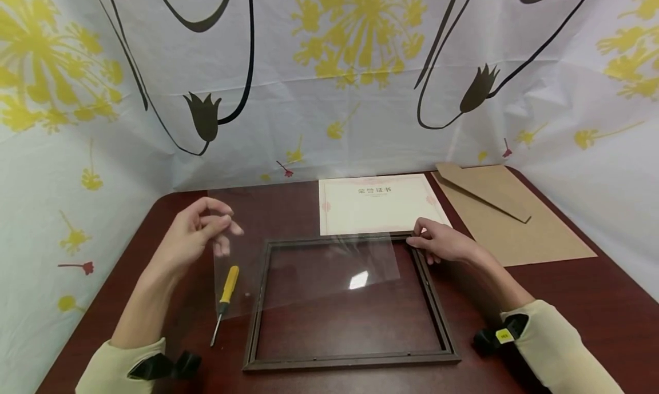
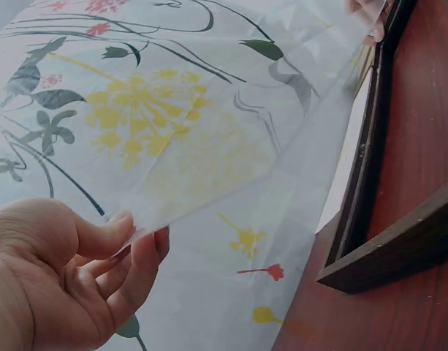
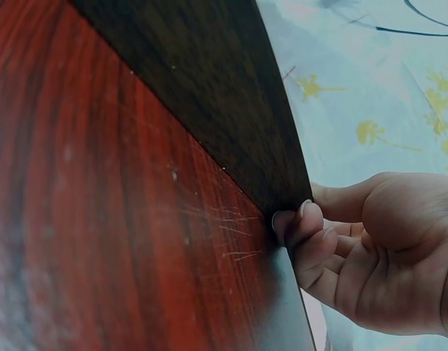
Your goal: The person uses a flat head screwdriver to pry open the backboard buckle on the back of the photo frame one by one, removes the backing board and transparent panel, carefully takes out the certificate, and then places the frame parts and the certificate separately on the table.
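Observation:
A clear plastic sheet (image 1: 329,274) slants across the left part of a dark brown picture frame (image 1: 355,362). Between thumb and fingers my left hand (image 1: 198,234) pinches an edge of this sheet, raised left of the frame; the left wrist view shows the sheet (image 2: 209,161) stretching away from the left hand (image 2: 99,270). At the frame's far right corner, my right hand (image 1: 437,241) grips the frame, thumb on one side and curled fingers on the other. The right wrist view shows those fingers of the right hand (image 3: 384,256) at the frame corner (image 3: 275,183).
A screwdriver (image 1: 229,285) with a yellow handle lies left of the frame, partly by the sheet. Behind the frame lies a cream certificate (image 1: 378,205). A brown backing board (image 1: 520,234) with a folded-out stand (image 1: 484,192) lies at the right. A patterned cloth (image 1: 329,125) hangs behind the table.

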`<state>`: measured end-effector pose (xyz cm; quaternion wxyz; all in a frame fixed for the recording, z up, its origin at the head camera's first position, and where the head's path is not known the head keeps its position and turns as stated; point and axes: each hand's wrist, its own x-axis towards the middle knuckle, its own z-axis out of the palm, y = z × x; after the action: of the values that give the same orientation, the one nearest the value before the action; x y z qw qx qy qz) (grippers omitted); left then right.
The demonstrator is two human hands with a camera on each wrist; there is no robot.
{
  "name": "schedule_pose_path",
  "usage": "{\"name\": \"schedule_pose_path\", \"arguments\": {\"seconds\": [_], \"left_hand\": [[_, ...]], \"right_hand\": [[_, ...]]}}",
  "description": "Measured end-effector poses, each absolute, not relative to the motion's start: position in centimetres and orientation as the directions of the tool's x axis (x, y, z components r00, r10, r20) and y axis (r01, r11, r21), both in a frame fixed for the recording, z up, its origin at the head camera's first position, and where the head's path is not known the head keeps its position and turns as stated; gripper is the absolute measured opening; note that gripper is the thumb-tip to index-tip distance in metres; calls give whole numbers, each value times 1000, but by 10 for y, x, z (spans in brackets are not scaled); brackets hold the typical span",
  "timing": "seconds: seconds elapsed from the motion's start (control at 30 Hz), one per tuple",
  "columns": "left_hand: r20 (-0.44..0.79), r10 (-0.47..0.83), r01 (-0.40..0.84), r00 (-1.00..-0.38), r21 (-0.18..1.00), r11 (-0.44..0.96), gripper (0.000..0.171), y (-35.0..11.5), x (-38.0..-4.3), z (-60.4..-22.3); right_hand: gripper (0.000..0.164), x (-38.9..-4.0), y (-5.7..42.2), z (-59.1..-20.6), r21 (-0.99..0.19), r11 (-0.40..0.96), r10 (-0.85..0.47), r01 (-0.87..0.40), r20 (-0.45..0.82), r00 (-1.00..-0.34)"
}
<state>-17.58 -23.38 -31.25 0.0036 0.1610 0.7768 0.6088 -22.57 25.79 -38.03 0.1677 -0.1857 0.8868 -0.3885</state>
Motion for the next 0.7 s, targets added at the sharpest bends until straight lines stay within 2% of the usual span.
{"name": "schedule_pose_path", "arguments": {"seconds": [0.33,0.57,0.7], "left_hand": [[402,44,402,-914,889,217,17,-228,-186,-304],[463,-102,446,-881,882,150,16,-220,-192,-294],[483,-178,457,-857,873,170,13,-217,-197,-288]], "right_hand": [[22,-227,257,-381,-747,633,-465,-203,-157,-871],[21,-226,256,-382,-751,625,-472,-214,-145,-870],[21,-225,256,-382,-749,627,-467,-213,-143,-872]]}}
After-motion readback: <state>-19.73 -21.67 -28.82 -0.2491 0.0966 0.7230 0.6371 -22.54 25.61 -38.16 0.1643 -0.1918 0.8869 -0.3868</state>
